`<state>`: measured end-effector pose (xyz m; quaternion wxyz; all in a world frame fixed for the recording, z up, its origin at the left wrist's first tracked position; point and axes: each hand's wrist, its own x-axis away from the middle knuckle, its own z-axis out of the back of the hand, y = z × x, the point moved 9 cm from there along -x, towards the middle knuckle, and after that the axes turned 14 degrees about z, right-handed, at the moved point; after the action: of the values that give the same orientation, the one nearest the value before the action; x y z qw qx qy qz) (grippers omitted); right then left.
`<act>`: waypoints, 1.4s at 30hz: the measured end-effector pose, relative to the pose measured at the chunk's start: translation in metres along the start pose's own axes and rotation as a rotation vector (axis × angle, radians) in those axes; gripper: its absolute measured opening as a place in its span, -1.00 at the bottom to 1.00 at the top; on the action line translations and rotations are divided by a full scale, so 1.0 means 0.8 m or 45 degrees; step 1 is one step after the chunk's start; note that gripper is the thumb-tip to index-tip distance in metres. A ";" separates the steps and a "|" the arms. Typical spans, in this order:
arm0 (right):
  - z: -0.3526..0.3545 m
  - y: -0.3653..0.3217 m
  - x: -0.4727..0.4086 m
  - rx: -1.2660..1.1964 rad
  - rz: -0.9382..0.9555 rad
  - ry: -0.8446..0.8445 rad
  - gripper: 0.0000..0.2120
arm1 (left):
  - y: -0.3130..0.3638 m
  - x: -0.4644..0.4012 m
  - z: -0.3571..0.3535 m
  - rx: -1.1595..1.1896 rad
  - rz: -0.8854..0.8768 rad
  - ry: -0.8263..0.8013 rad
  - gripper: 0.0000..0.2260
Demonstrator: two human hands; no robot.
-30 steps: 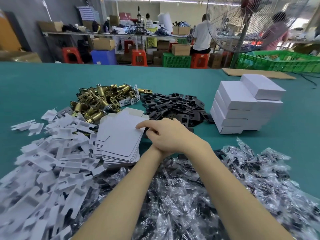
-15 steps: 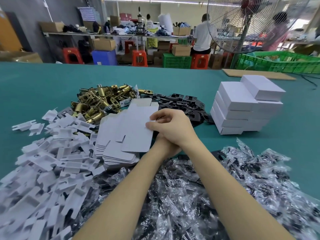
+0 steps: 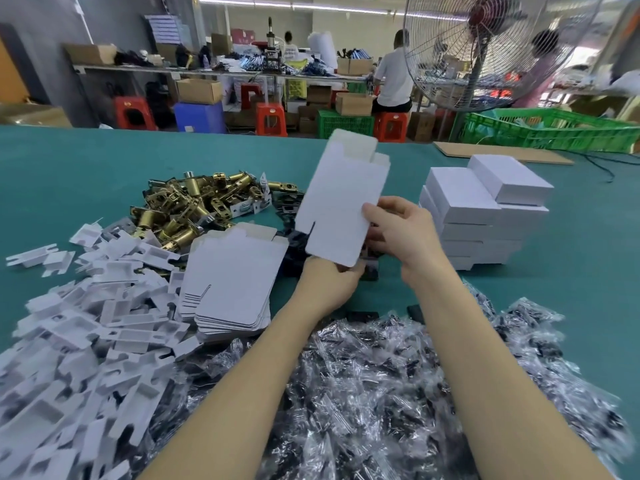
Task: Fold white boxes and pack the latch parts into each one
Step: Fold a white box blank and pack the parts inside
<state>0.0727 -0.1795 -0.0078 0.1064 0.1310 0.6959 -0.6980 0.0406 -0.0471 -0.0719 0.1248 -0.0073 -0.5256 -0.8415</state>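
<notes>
Flat white box blank (image 3: 341, 202) stands raised above the green table (image 3: 69, 174), tilted away, held by both hands. Left hand (image 3: 329, 282) grips its lower edge from beneath; right hand (image 3: 398, 230) pinches its right edge, thumb on the front face. Just left lies the stack of flat blanks (image 3: 232, 282). Behind it sit brass latch parts (image 3: 194, 209); folded white boxes (image 3: 481, 216) are piled to the right. White inserts (image 3: 86, 341) and bagged parts (image 3: 381, 393) lie nearest.

Teal table (image 3: 86, 168) before me carried brass latches (image 3: 194, 209), white inserts (image 3: 86, 323), flat box blanks (image 3: 228, 282), bagged parts (image 3: 398, 393), black plates (image 3: 294, 244), folded boxes (image 3: 485, 216), cardboard sheet (image 3: 502, 152).
</notes>
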 end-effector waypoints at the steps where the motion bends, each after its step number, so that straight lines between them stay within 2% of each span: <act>1: 0.013 -0.001 -0.003 0.004 0.010 0.045 -0.93 | 0.002 0.001 0.005 0.012 -0.023 0.029 -0.87; 4: 0.047 -0.011 -0.012 0.185 0.098 0.115 -0.92 | 0.003 -0.004 0.011 0.040 -0.047 0.081 -0.88; 6: 0.057 -0.016 -0.015 0.333 0.107 0.066 -0.93 | -0.002 -0.009 0.016 0.222 0.000 0.096 -0.85; 8: 0.056 -0.017 -0.016 0.335 0.059 -0.066 -0.91 | -0.002 -0.008 0.029 0.379 0.021 0.188 -0.89; 10: 0.047 -0.022 -0.013 0.343 0.049 -0.268 -0.79 | 0.004 -0.006 0.043 0.447 -0.030 0.279 -0.87; 13: 0.025 -0.021 -0.001 0.404 0.031 -0.595 -0.58 | 0.023 0.003 0.051 0.488 -0.118 0.293 -0.65; 15: 0.013 -0.019 0.007 0.473 0.022 -0.708 -0.56 | 0.035 0.011 0.055 0.461 -0.177 0.319 -0.54; 21: 0.009 -0.048 0.006 0.639 0.226 -0.688 -0.65 | 0.060 0.022 0.063 0.109 -0.258 0.524 -0.10; 25: -0.008 -0.060 0.022 0.536 0.136 -0.859 -0.37 | 0.060 0.021 0.063 0.120 -0.241 0.521 0.11; 27: -0.015 -0.067 0.030 0.604 0.147 -0.965 -0.38 | 0.060 0.024 0.064 0.137 -0.243 0.537 0.08; 29: -0.016 -0.076 0.029 0.757 0.233 -0.959 -0.50 | 0.060 0.029 0.065 0.188 -0.257 0.553 0.02; 31: -0.010 -0.093 0.018 0.791 0.369 -0.773 -0.52 | 0.061 0.031 0.064 0.172 -0.245 0.558 0.02; 33: -0.006 -0.122 0.016 0.674 0.546 -0.579 -0.46 | 0.059 0.030 0.063 0.133 -0.223 0.557 0.01; 36: -0.013 -0.146 0.021 0.760 0.731 -0.582 -0.52 | 0.057 0.033 0.065 0.124 -0.217 0.567 -0.01; 38: -0.018 -0.140 0.022 0.906 0.700 -0.643 -0.54 | 0.059 0.034 0.066 0.126 -0.216 0.571 -0.02; 42: -0.026 -0.128 0.023 1.011 0.613 -0.677 -0.56 | 0.063 0.039 0.066 0.148 -0.244 0.551 -0.08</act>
<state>0.0226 -0.1572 0.0829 0.3784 0.1356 0.2777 -0.8725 0.0154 -0.0274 0.0004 0.1543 0.2303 -0.5325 -0.7997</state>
